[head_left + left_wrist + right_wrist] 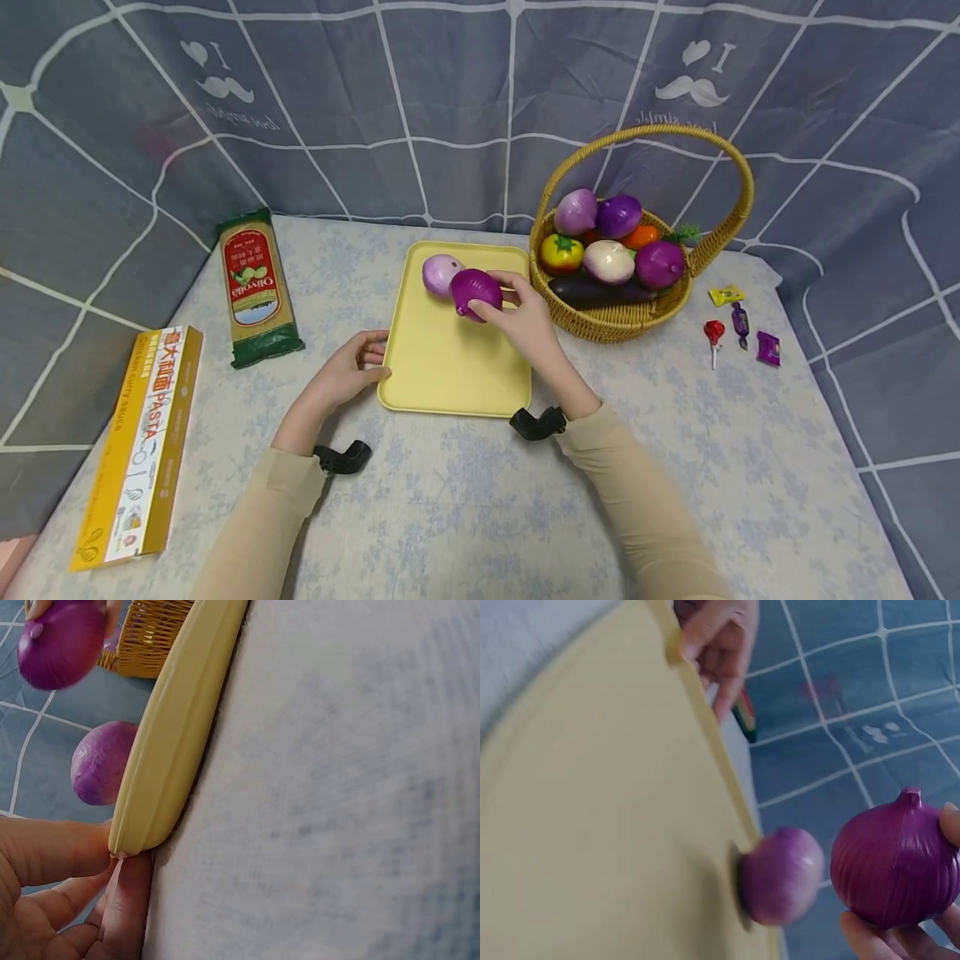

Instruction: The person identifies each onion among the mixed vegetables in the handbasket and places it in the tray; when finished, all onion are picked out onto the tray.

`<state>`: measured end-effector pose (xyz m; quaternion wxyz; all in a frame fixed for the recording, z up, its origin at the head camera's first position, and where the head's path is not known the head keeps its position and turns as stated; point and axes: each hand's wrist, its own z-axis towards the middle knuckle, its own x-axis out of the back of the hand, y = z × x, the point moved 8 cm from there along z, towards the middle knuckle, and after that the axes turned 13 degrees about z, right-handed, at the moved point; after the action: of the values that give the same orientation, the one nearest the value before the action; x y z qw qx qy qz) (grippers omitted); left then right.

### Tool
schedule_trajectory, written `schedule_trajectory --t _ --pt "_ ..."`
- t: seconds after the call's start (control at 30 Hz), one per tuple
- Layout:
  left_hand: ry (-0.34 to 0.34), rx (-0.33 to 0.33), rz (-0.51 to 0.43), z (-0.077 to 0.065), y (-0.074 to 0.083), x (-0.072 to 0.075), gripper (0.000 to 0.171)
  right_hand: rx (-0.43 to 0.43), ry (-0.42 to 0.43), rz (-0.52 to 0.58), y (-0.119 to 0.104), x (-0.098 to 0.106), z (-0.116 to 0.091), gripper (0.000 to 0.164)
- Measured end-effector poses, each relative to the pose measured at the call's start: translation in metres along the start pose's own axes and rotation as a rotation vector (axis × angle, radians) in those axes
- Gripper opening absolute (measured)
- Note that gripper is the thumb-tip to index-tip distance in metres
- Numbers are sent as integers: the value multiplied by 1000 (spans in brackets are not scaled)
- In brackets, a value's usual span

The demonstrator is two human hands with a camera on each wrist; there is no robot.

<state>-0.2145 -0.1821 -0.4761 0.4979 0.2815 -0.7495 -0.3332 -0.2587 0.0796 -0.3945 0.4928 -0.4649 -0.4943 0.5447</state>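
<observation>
My right hand [528, 323] holds a dark purple onion [476, 292] between thumb and fingers, above a yellow tray [453, 371]. In the right wrist view that onion [896, 862] is raised off the tray, its stem end pointing up. A paler purple onion [438, 273] lies on the tray close to the far left corner. At the near left side, my left hand [347, 371] pinches the tray's rim. The left wrist view shows the thumb [56, 851] on one side of the rim and a finger on the other.
Right of the tray stands a wicker basket [611, 327] of onions, an eggplant and other vegetables, with a tall handle. Several candies, including a red lollipop [714, 332], lie farther right. A pasta bag [258, 287] and a pasta box [138, 450] are at left. Grey cloth [457, 100] hangs behind.
</observation>
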Motion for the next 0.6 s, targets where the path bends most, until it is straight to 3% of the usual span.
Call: schedule_trajectory --t 0.6 --pt "4 -2 1 0 0 0 60 -152 -80 -33 41 -42 -3 51"
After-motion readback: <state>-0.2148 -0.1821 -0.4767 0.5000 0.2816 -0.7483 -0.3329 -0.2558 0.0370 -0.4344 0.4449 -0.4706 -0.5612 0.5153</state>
